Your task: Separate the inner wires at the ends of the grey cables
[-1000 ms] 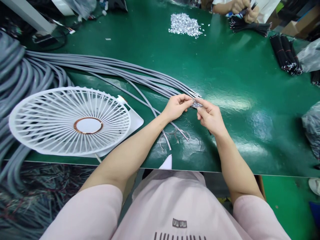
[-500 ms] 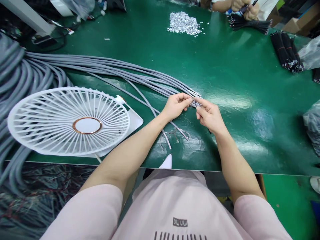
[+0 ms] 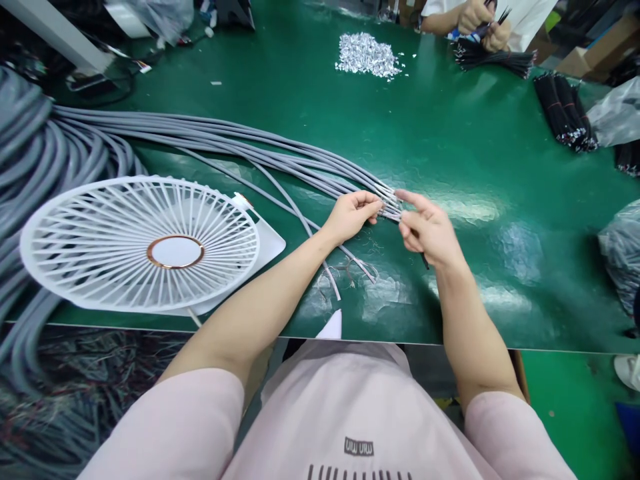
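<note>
My left hand (image 3: 356, 213) is closed in a pinch on a stripped end of a grey cable, among the whitish bared cable ends (image 3: 389, 204). Just to the right of those ends is my right hand (image 3: 429, 228), its index finger stretched out and the other fingers curled. A thin dark piece (image 3: 425, 261) sticks out below the right palm; the rest of it is hidden, so its kind is unclear. The bundle of grey cables (image 3: 240, 137) runs in from the left. Two separate cable ends with loose fine wires (image 3: 363, 268) lie below my left hand.
A white fan (image 3: 140, 247) lies left of my forearm, beside thick coils of grey cable (image 3: 30, 153). Silvery scraps (image 3: 367, 55) are piled at the back. Across the table, another person's hands (image 3: 485, 27) work over black wires (image 3: 493, 59). More black wire bundles (image 3: 565, 110) lie right.
My right hand has drawn slightly right, away from my left hand, and its index finger has straightened. The left hand stays nearly in place, pinching. The view has shifted slightly.
</note>
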A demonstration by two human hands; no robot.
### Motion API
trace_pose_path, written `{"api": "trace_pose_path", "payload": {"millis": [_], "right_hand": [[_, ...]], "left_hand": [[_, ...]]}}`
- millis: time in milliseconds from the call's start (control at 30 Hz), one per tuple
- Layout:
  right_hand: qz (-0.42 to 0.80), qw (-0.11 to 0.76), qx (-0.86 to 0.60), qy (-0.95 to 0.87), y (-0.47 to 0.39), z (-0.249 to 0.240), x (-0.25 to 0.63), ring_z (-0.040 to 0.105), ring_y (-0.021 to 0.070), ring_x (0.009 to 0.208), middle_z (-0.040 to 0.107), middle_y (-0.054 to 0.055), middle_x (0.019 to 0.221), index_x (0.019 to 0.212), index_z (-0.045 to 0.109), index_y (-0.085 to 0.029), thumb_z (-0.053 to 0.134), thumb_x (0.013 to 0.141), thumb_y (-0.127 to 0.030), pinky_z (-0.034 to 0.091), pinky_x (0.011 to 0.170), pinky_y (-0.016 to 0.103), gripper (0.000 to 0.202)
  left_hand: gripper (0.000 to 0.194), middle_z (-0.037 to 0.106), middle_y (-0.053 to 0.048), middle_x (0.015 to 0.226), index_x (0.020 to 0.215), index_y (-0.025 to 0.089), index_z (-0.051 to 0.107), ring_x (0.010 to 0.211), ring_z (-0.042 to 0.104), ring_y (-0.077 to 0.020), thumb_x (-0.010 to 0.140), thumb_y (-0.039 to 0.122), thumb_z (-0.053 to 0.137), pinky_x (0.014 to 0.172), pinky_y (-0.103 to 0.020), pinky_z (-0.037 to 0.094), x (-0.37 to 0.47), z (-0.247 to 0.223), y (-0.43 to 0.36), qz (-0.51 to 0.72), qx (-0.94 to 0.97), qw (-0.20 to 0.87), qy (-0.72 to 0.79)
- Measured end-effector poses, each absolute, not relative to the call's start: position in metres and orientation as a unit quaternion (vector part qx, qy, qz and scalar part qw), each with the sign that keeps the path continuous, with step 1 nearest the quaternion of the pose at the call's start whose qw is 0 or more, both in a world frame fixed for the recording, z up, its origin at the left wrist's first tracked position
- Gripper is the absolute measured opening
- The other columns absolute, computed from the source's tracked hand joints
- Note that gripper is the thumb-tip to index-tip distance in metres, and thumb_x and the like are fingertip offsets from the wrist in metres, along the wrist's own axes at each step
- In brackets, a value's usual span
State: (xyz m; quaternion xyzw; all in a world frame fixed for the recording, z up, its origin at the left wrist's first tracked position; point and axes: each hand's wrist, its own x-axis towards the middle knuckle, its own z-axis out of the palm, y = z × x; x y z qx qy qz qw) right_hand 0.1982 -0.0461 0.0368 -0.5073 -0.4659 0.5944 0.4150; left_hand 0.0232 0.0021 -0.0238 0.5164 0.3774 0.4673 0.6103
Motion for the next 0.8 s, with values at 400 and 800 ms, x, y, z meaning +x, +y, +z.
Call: {"api": "trace_pose_path", "payload": {"millis": [400, 800], "right_hand": [[0.546, 0.375, -0.531, -0.528, -0.048, 0.024, 0.186, 0.034, 0.0049, 0.033, 0.054, -0.008, 0.051, 0.128, 0.059, -0.017, 0.057, 0.082, -0.025, 0.025, 0.035, 0.018, 0.046], [0.548, 0.414, -0.529, -0.499, -0.045, 0.016, 0.180, 0.033, 0.0045, 0.031, 0.052, -0.009, 0.049, 0.125, 0.060, -0.014, 0.058, 0.080, -0.026, 0.023, 0.033, 0.019, 0.047]], "left_hand": [[0.033, 0.065, 0.001, 0.067, 0.082, 0.014, 0.069, 0.054, 0.055, -0.0074, 0.074, 0.045, 0.078, 0.056, -0.022, 0.045, 0.022, -0.021, 0.001, 0.464, 0.538, 0.599, 0.369], [0.036, 0.065, 0.001, 0.070, 0.082, 0.014, 0.067, 0.055, 0.055, -0.0067, 0.074, 0.047, 0.076, 0.056, -0.021, 0.045, 0.023, -0.022, 0.002, 0.455, 0.559, 0.589, 0.367]]}}
